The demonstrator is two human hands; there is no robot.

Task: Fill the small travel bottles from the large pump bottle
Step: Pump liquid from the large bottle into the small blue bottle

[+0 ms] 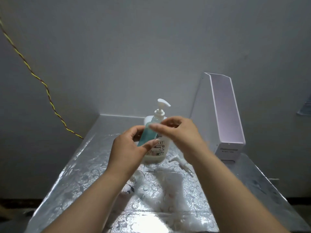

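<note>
Table (80, 167): a surface covered in shiny, embossed silver foil is seen from the bottom of the frame up to the centre.
Forearms: both are extended from the bottom edge towards the middle of the frame, over the foil.
Loose white parts (180, 161): small white plastic pieces are seen lying on the foil right of centre, partly hidden by the right wrist; their kind cannot be told through the blur.
Left hand (127, 150): its fingers and thumb are curled round the lower body of the small travel bottle, which is held above the table.
Small travel bottle (145, 136): a clear bottle with teal contents is held at the centre of the frame, tilted with its top to the upper right, directly in front of the large pump bottle.
Right hand (182, 133): its fingertips (154, 127) are brought to the top of the small bottle; whether the top is pinched cannot be told, since the fingers are blurred.
Large pump bottle (159, 149): it is stood upright on the foil behind the hands, its white pump head (162, 103) pointed right.
White box (225, 111): it is placed at the right of the frame, beside the pump bottle.
Wire (42, 81): a twisted yellow-and-red strand is run down the grey wall at the left.
</note>
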